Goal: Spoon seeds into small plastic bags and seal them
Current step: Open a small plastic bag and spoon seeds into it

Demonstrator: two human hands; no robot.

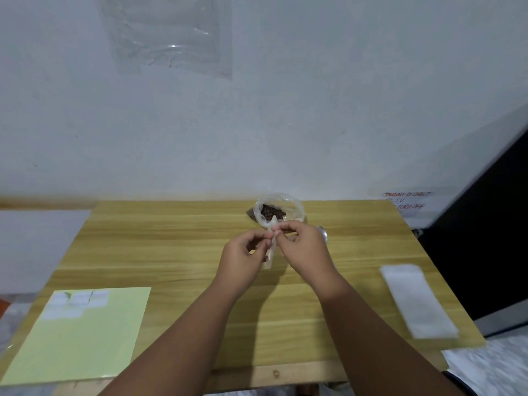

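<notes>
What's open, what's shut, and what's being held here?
Big clear plastic bag of dark seeds: open at the top.
Small clear plastic bag: hanging, pinched at its top.
Left hand: pinching the small bag.
Right hand: pinching the small bag.
Flat stack of small whitish bags: lying untouched.

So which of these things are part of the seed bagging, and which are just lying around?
In use:
small clear plastic bag pinched by left hand and right hand
open clear bag of dark brown seeds
flat stack of small clear bags
shiny metal spoon, mostly hidden

Lying about:
pale yellow sheet with white labels
clear plastic sheet on the wall
handwritten wall note
</notes>
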